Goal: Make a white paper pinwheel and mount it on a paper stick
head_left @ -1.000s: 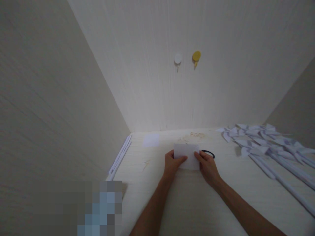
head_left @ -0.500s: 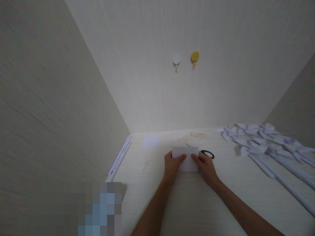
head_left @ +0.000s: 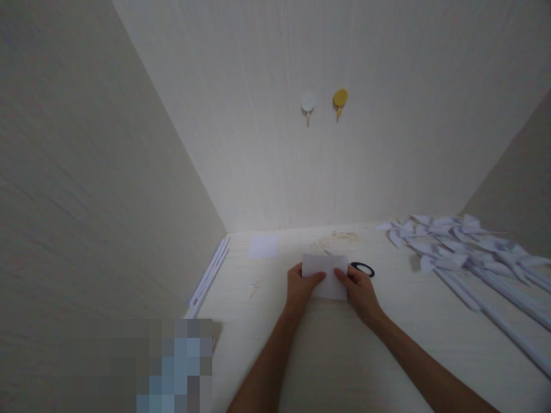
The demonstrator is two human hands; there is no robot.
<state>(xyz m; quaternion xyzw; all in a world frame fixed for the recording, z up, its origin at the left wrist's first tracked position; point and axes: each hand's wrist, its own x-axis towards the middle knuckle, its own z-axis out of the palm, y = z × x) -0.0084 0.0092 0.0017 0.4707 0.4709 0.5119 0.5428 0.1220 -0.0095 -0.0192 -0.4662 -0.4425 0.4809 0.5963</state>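
Strips: well left of the paper, lying along the foot of the side wall. Judged to be parked out of the hands' way.
Small sheet: left of and beyond the paper, flat on the table, apart from both hands.
Left hand: at the paper's left end, thumb on top, fingers closed narrow about the edge, gripping it.
Paper: white rectangle between the two hands, mid-table. Whether its far edge is raised cannot be told. The grip at both ends likely keeps it square and steady.
Hooks: one white and one yellow, on the rear wall high above the paper.
Right hand: at the paper's right end, thumb on top, fingers narrow, pinching it.
Ring: black, just right of the paper, beside the right fingertips.
Pile: folded white pieces and long strips, well right of the paper, heaped together.
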